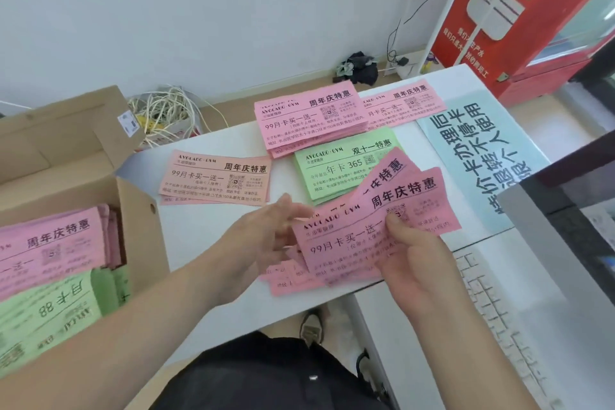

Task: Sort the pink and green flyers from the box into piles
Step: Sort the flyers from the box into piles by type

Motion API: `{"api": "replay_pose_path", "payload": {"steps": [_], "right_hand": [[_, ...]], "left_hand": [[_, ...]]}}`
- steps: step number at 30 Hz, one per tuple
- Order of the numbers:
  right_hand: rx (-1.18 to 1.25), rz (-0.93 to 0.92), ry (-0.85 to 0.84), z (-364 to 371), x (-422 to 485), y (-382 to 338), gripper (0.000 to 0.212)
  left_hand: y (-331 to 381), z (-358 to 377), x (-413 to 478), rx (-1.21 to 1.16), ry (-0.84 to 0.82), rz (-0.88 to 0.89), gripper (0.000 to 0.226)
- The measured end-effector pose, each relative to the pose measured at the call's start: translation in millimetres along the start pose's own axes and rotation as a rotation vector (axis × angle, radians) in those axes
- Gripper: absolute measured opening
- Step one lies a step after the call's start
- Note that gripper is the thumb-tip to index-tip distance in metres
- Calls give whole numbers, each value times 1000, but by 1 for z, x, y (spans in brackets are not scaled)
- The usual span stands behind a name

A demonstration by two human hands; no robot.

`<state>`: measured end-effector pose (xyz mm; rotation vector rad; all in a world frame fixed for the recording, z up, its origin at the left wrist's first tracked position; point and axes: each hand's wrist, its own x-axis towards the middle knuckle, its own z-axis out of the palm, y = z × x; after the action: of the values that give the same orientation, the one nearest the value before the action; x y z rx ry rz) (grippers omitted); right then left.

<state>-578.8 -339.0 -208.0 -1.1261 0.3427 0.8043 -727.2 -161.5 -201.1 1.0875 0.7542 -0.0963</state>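
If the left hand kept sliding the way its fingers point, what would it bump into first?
Most likely the fanned pink flyers that the right hand pinches: the left hand points straight at their nearest edge, though depth is hard to judge.

White table (206, 230) with pink piles (309, 120), green pile (332, 176), keyboard (492, 306), blue sign (482, 150).

Blue sign (479, 156): lying on white table (206, 230), far right.
Keyboard (499, 316): sitting near right.
Cables (166, 116): lying tangled on floor, far left.
Dark cloth (361, 66): lying by far wall.
Red fridge (519, 30): standing far right.
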Motion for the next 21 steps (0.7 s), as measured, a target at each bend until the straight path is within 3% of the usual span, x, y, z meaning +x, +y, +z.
{"api": "replay_pose_path", "payload": {"steps": [3, 6, 9, 12, 21], "right_hand": [[81, 49, -96, 22, -1, 16, 35], [75, 89, -172, 31, -2, 24, 36], [-53, 107, -227, 16, 7, 12, 36], [-362, 95, -191, 1, 16, -8, 41], [-1235, -285, -13, 10, 53, -12, 5]], "left_hand": [[-21, 3, -10, -241, 28, 51, 55], [-27, 4, -13, -336, 203, 71, 26], [-16, -13, -15, -52, 320, 116, 17], [-2, -31, -19, 239, 320, 84, 27], [-21, -32, 30, 536, 482, 131, 58]]}}
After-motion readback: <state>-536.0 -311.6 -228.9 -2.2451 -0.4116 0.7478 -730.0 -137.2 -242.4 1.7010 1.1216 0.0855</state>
